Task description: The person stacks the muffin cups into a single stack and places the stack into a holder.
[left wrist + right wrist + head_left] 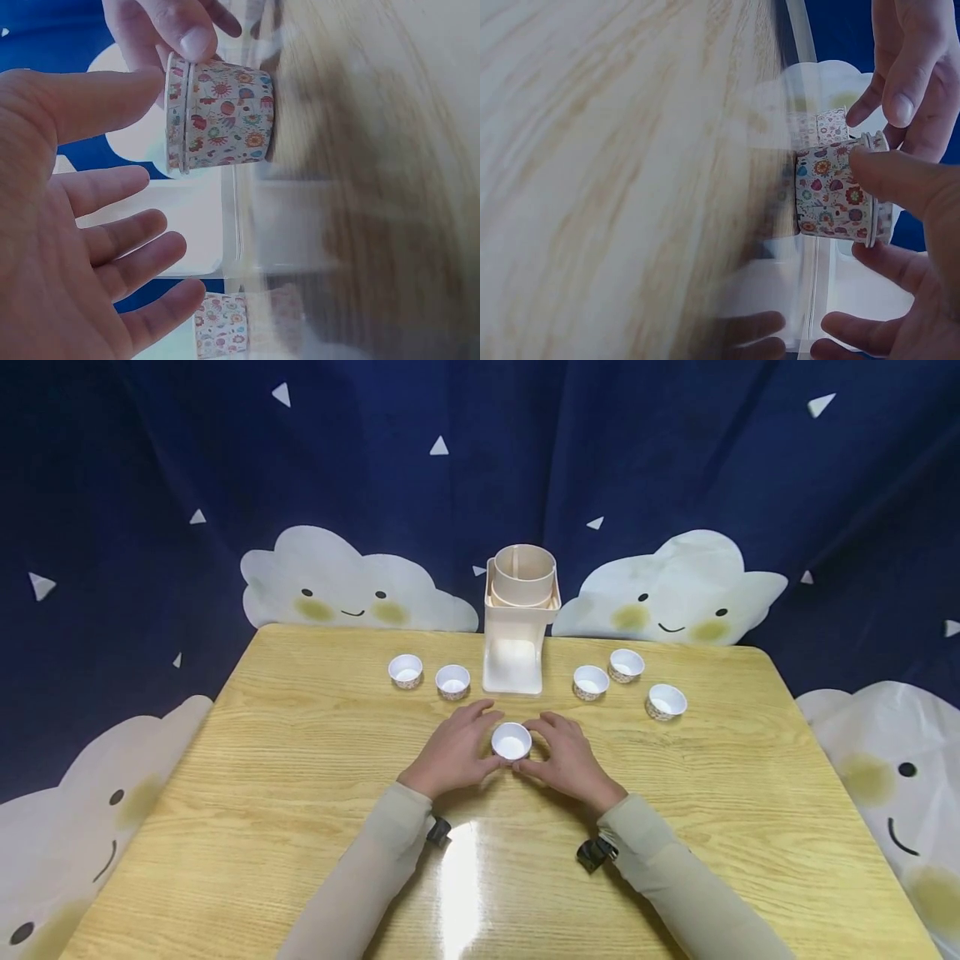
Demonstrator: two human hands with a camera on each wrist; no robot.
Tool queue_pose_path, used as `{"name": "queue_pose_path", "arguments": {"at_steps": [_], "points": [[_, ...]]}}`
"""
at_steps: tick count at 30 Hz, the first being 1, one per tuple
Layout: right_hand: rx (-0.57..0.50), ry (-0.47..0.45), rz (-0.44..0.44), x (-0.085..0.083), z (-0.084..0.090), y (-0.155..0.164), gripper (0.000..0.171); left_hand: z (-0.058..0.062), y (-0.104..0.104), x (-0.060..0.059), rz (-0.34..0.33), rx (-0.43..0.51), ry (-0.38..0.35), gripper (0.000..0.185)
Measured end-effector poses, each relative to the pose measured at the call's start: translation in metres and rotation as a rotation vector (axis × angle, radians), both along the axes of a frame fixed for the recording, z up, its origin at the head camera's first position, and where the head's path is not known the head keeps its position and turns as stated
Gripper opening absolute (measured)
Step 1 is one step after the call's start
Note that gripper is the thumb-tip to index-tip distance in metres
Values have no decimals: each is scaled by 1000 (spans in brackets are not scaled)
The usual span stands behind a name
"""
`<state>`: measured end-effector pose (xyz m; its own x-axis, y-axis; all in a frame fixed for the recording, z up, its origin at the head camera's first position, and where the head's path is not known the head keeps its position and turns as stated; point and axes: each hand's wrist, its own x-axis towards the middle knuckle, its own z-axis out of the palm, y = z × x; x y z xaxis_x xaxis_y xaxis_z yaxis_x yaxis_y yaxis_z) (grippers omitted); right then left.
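Note:
A small paper cup (512, 742), white inside and flower-patterned outside (225, 116), stands upright on the wooden table (300, 793) between both hands. My right hand (567, 758) grips it: the thumb lies across the patterned wall (832, 199), and the fingers (889, 262) curl behind the cup. My left hand (459, 747) flanks the cup's left side. Its palm (75, 247) is spread and its fingers are straight and apart from the cup. Only the left thumb (97, 101) reaches the rim.
A cream dispenser (520, 627) with a round tube on top stands just behind the cup. Two more cups (406, 670) (453, 681) stand to its left and three (590, 682) (626, 665) (666, 702) to its right. A dark curtain with clouds hangs behind.

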<state>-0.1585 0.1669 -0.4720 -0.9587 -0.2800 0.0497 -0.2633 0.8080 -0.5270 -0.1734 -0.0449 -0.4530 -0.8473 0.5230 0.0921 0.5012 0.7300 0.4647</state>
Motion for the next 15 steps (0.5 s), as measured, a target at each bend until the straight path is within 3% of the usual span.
{"name": "queue_pose_path", "arguments": {"at_steps": [15], "points": [[-36, 2, 0, 0, 1, -2, 59, -8, -9, 2, 10, 37, -29, 67]]}}
